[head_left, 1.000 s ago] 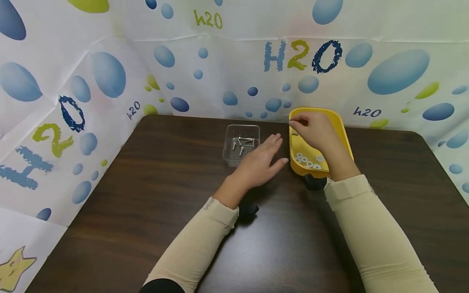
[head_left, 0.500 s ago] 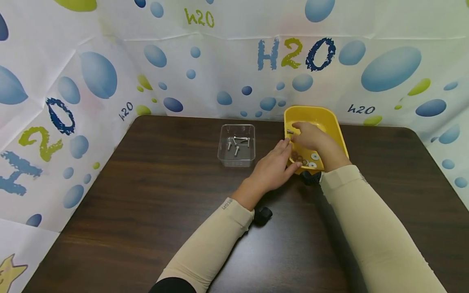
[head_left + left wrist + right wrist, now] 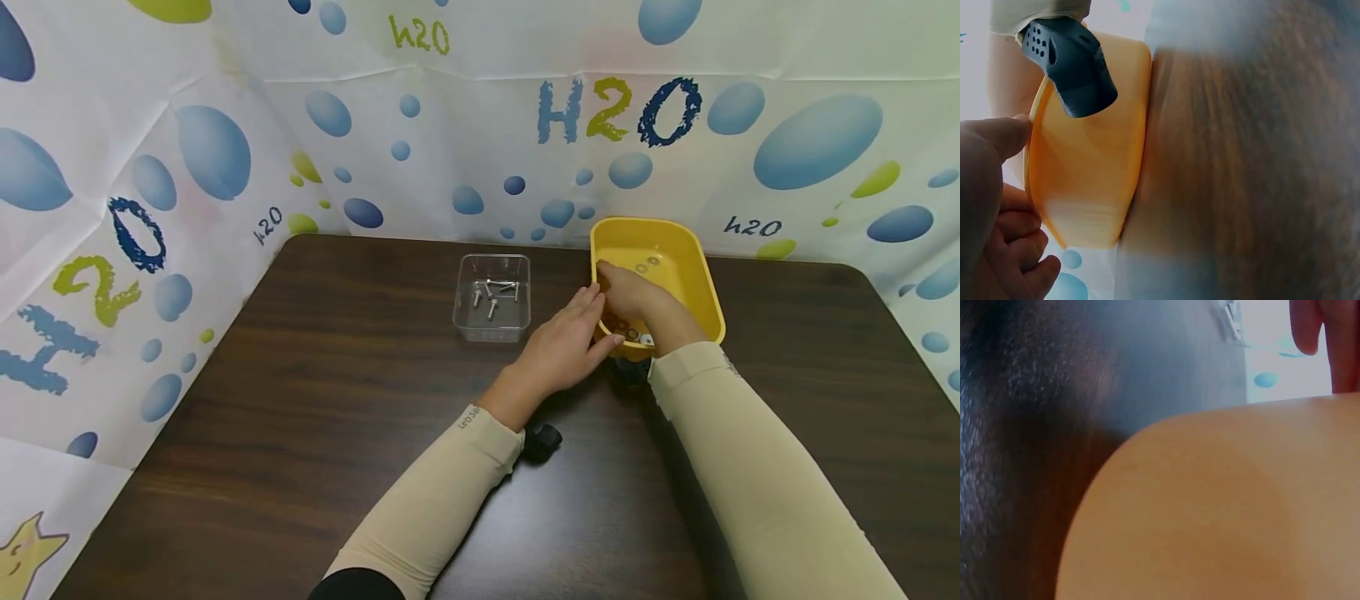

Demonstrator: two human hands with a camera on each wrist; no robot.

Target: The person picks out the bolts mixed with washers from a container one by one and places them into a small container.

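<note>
A yellow plastic bin stands at the back of the table. My left hand rests against its front left corner, fingers extended along the left side and thumb at the rim. The left wrist view shows the thumb right at the rim of the bin. My right hand reaches down inside, near the left wall; its fingertips are mostly hidden, and I cannot tell what they hold. Small washers lie at the near end of the bin, and thin rings lie farther back.
Left of the bin sits a clear plastic box with several screws in it. A printed white sheet hangs behind the dark wooden table. The wrist camera on my right arm is close to the bin's outer wall.
My right hand has gone from above the bin down into it, toward the left wall. My left hand has moved right, from near the clear box to the bin's corner.
</note>
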